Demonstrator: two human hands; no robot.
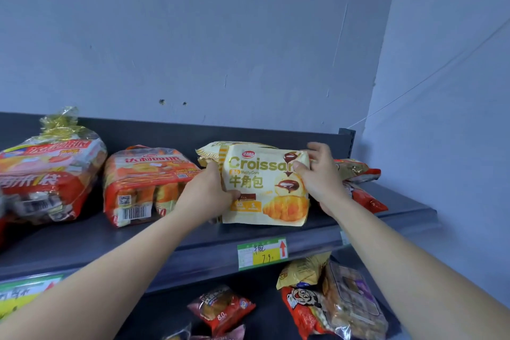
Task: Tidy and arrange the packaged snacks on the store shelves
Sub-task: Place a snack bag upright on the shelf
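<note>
While both hands are clamped on it, the croissant bag (265,188) stands on its bottom seam at the right-centre of the top shelf (193,234), face toward the camera.

- Left hand (209,190): grips the bag's lower left edge, thumb across the front.
- Right hand (320,174): pinches the upper right corner, thumb on the print, fingers behind.
- Hands are apart, one on each side, the bag directly between them; neither is nearer, as both touch it.
- Bag's width runs along the shelf front, lettering level, lower edge near the lip above the price label (262,252).
- Look: pale yellow film, gold "Croissant" lettering, croissant photo, chocolate drips. Soft, slightly puffed, top corner creased under the right thumb.
- A second croissant bag (212,152) lies just behind, touching or nearly so; cannot tell which.
- Orange pie multipack (143,182) sits just left of the left wrist; red snack packs (364,196) lie behind the right wrist.

Judgement: any squaring-up turns on the gap between those neighbours.
</note>
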